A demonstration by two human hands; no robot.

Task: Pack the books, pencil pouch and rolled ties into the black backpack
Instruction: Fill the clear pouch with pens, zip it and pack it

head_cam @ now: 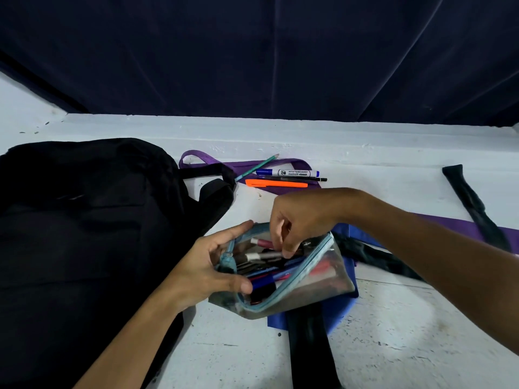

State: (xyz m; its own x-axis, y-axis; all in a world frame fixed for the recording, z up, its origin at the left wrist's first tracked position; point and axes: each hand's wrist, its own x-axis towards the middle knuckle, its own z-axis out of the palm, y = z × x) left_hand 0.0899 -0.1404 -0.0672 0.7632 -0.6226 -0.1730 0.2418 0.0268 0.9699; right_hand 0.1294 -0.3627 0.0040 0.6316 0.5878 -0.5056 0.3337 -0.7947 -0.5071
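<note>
A clear pencil pouch [317, 284] with a light-blue zipper lies unzipped on the white table, full of pens. My left hand [207, 265] grips its left end, thumb under and fingers over the rim. My right hand [297, 220] reaches into the mouth, fingertips on a silver pen inside. The black backpack [84, 234] lies flat at the left. A purple tie [241, 164] lies unrolled behind, a black tie [471, 200] at the right, another black tie [306, 343] under the pouch. No books are in view.
On the purple tie lie a whiteboard marker [288, 173], an orange pen [276, 183], a black pen and a green pencil [255, 167]. A blue cloth [339, 313] lies under the pouch. A dark curtain [252, 51] hangs behind the table.
</note>
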